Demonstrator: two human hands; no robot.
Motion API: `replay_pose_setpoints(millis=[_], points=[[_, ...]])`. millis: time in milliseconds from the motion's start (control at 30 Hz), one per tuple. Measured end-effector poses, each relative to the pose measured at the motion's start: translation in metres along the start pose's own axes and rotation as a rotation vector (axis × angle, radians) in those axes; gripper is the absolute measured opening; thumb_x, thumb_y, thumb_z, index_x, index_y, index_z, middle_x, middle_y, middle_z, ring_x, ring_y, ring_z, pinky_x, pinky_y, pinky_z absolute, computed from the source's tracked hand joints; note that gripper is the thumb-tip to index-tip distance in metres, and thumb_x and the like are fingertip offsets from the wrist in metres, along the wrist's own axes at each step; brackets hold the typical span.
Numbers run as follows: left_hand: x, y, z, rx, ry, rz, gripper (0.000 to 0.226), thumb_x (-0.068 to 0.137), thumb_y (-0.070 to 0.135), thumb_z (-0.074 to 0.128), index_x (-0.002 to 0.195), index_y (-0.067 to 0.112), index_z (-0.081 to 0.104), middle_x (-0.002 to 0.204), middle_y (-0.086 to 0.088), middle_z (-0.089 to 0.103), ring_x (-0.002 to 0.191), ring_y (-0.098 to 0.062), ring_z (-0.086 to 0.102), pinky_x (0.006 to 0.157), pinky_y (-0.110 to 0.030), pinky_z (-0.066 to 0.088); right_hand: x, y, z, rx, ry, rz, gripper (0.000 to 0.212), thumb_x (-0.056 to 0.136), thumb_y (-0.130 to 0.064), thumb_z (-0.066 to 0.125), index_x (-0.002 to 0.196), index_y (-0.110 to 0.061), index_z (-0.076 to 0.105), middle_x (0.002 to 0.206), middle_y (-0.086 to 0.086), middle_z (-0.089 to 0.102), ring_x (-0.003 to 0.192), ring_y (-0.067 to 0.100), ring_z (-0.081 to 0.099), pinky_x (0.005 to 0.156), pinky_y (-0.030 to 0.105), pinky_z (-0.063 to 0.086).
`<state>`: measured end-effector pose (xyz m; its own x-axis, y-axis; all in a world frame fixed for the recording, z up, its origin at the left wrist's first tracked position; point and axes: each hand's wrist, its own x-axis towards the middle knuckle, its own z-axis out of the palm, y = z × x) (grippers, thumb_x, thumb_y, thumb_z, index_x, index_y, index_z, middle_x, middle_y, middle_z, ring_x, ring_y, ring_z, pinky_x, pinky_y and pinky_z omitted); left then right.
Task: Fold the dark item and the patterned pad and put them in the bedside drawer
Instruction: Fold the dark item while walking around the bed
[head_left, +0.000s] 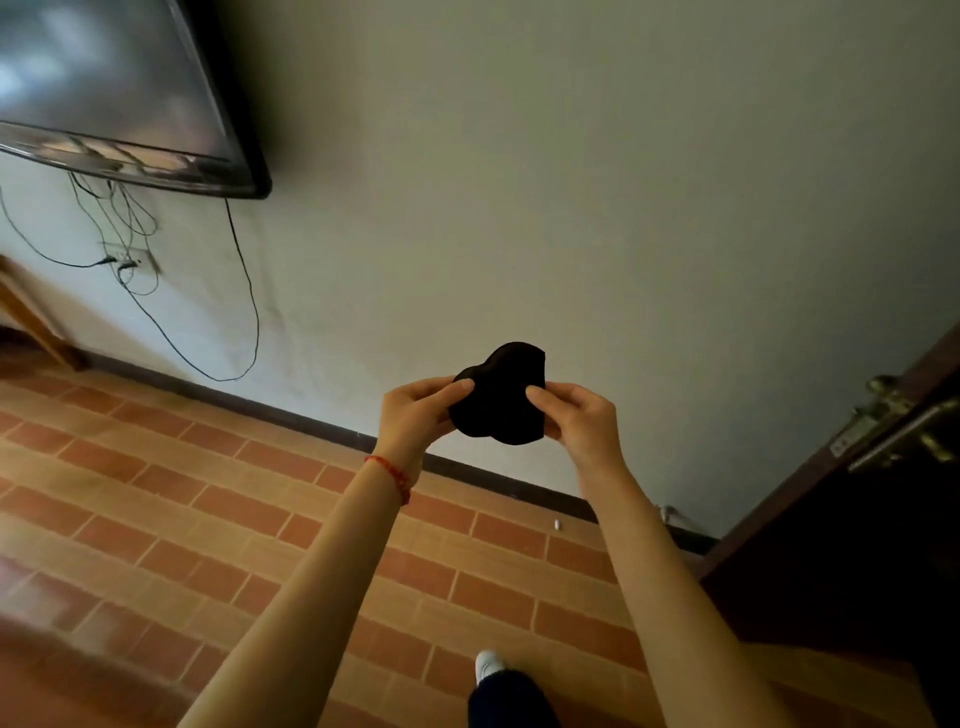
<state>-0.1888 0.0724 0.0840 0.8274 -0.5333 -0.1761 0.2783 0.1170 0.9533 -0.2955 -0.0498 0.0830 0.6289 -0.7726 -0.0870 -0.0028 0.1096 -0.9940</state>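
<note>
Reaching forward on outstretched arms, the left hand (415, 410) and right hand (576, 421) pinch the dark item (498, 397).

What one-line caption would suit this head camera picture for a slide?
Standing on a brick-patterned floor, a person holds a small dark item up between left hand and right hand.

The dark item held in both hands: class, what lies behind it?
Behind the dark item is plain pale wall, with dark skirting just below. The fingers of both hands behind it are hidden; only the thumbs show.
</note>
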Motion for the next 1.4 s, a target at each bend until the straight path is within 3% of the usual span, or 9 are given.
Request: replay_pose_setpoints(millis=[367,467,600,767,1000,1400], points=[[0.128,0.043,-0.022,-0.021,0.219,0.091,0.010,0.081,0.012,0.065,0.090,0.006,0.067,0.086,-0.011,0.070,0.078,-0.019,0.069,0.065,-0.019,0.056,0.161,-0.014,0.084,-0.045,-0.289,-0.015,0.018,0.081,-0.014,0.069,0.096,-0.005,0.067,0.090,0.010,0.069,0.087,0.024,0.068,0.070,0.023,0.058],[0.153,0.048,-0.034,-0.033,0.304,0.103,0.012,0.082,0.011,0.065,0.092,0.006,0.068,0.082,-0.007,0.070,0.070,-0.012,0.070,0.063,-0.018,0.055,0.194,-0.014,0.112,-0.045,-0.367,0.005,0.021,0.081,-0.014,0.069,0.099,-0.003,0.067,0.091,0.011,0.069,0.087,0.025,0.068,0.070,0.024,0.057],[0.179,0.050,-0.064,-0.052,0.436,0.102,0.015,0.079,0.011,0.067,0.093,0.004,0.068,0.082,-0.008,0.071,0.071,-0.015,0.070,0.064,-0.021,0.057,0.224,-0.007,0.157,-0.068,-0.475,0.035,0.025,0.080,-0.012,0.069,0.102,0.001,0.066,0.093,0.015,0.069,0.086,0.026,0.067,0.070,0.023,0.058],[0.206,0.053,-0.117,-0.073,0.561,0.114,0.017,0.078,0.011,0.068,0.093,0.002,0.068,0.073,-0.003,0.072,0.068,-0.015,0.070,0.061,-0.021,0.056,0.247,0.010,0.225,-0.095,-0.614,0.061,0.025,0.081,-0.012,0.068,0.102,0.001,0.066,0.090,0.011,0.068,0.085,0.025,0.068,0.071,0.025,0.058],[0.267,0.073,-0.206,-0.134,0.665,0.133,0.007,0.078,0.008,0.068,0.085,0.006,0.070,0.069,-0.003,0.072,0.064,-0.014,0.070,0.058,-0.020,0.056,0.281,0.020,0.337,-0.086,-0.721,0.081,0.019,0.081,-0.009,0.068,0.099,-0.001,0.066,0.081,0.003,0.068,0.075,0.015,0.067,0.063,0.016,0.056],[0.356,0.141,-0.382,-0.149,0.748,0.182,0.006,0.078,0.011,0.068,0.084,0.010,0.069,0.078,-0.006,0.070,0.066,-0.011,0.070,0.060,-0.020,0.056,0.321,0.022,0.556,-0.120,-0.823,0.081,0.020,0.081,-0.012,0.068,0.099,-0.002,0.066,0.090,0.010,0.069,0.081,0.019,0.068,0.063,0.017,0.056]])
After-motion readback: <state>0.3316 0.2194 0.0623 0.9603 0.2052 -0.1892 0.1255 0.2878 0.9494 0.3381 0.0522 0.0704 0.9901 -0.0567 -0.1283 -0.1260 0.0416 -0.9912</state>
